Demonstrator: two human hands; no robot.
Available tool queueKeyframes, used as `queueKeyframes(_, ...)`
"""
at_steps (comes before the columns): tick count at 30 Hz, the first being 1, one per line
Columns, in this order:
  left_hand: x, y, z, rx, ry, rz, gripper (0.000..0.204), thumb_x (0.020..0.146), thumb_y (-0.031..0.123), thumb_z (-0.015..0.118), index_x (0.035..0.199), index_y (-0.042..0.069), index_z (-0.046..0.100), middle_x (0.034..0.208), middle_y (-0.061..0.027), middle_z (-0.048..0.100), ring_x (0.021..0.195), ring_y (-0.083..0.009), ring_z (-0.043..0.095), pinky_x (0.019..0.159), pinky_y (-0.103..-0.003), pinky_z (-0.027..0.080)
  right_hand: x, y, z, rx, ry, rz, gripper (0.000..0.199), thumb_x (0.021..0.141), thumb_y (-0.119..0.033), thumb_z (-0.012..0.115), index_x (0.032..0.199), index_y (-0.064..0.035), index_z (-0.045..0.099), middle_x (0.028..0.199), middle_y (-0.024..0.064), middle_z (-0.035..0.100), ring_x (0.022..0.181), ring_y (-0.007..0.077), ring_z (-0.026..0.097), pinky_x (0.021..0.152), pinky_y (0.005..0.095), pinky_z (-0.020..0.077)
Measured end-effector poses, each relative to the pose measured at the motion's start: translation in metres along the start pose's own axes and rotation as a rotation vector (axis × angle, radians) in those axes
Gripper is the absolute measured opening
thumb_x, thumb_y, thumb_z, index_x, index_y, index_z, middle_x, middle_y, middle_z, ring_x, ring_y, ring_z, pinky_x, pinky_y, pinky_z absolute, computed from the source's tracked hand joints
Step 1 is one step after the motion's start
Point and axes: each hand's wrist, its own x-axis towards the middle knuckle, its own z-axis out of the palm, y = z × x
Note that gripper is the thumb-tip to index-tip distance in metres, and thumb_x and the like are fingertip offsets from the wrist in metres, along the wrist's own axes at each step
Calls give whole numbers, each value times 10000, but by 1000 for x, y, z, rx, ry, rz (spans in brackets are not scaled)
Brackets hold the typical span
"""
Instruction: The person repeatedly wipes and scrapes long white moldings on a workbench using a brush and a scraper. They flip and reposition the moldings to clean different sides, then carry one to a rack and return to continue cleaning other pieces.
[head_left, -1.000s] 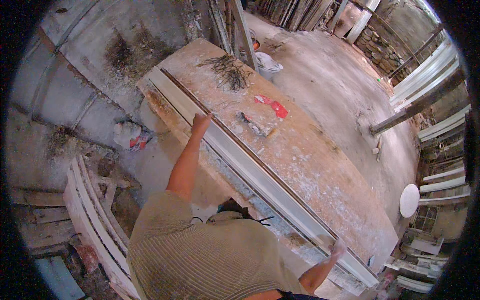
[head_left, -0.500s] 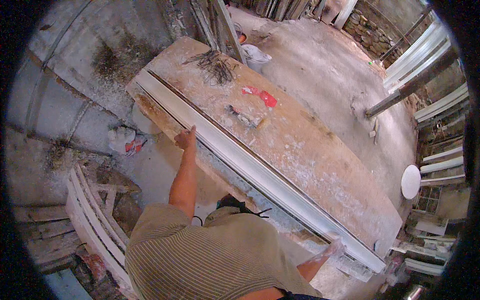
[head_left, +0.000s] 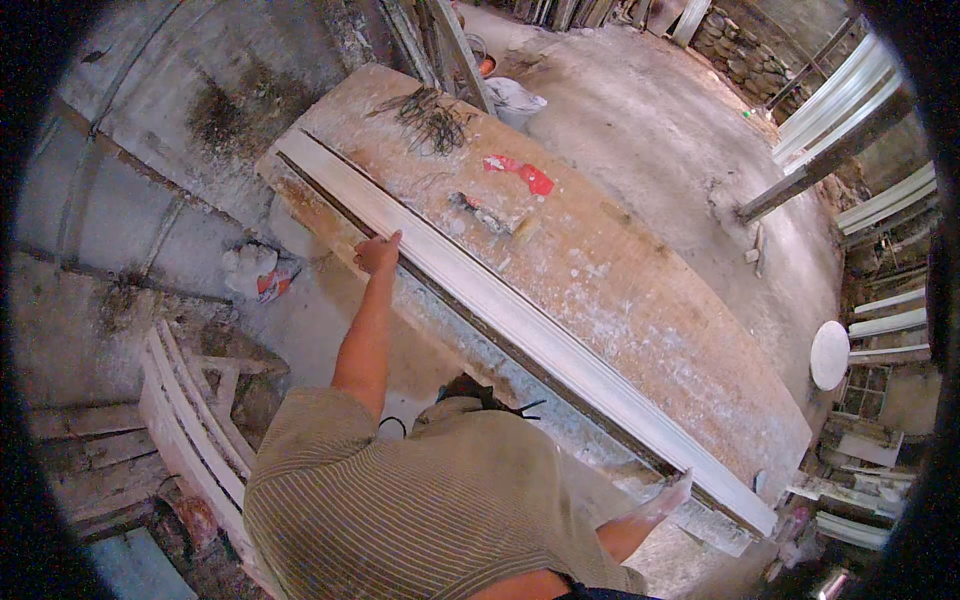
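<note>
Left hand: your fingers are partly curled, one extended to the near edge of the long white moulding; cannot tell whether they grip it. Right hand: your fingers look nearly straight, at the same edge toward the moulding's right end; grip cannot be told either. The moulding lies lengthwise on the desk, along its near long edge, from near the left end to the right near corner. A dark strip shows along the moulding's near side. Beyond it, toward the desk's left end: a tangle of dark wire by the far edge, a red scrap right of that, and a white-smeared item, kind unclear, nearer you.
</note>
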Motion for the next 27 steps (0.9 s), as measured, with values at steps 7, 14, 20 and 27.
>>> queueKeyframes(7,-4,8,4,100,25,172,582,801,623,605,1094,128,696,1380,-235,359,1232,-439,347,1064,-533,269,50,8,-2,-104,34,29,327,862,-357,662,892,-31,659,757,68,615,540,152,524,457,296,407)
queueKeyframes(14,-13,15,3,131,20,91,665,833,668,523,1190,119,641,1419,-236,326,1261,-446,329,1062,-561,272,64,11,-2,-197,-53,-39,309,872,-345,659,755,-62,624,656,48,595,449,140,487,398,262,371)
queueKeyframes(20,-11,9,0,179,-6,170,716,843,695,471,1224,106,615,1458,-246,290,1318,-442,278,1069,-567,260,129,44,-26,-570,-82,-284,337,942,-337,550,951,-37,703,711,121,649,601,191,591,543,353,500)
queueKeyframes(27,-41,-17,-12,93,-40,176,758,880,646,438,1310,27,520,1466,-227,327,1364,-383,252,1103,-535,203,104,9,-16,-1617,-19,-1158,463,889,-163,505,1337,-44,496,641,123,574,608,259,570,582,408,469)
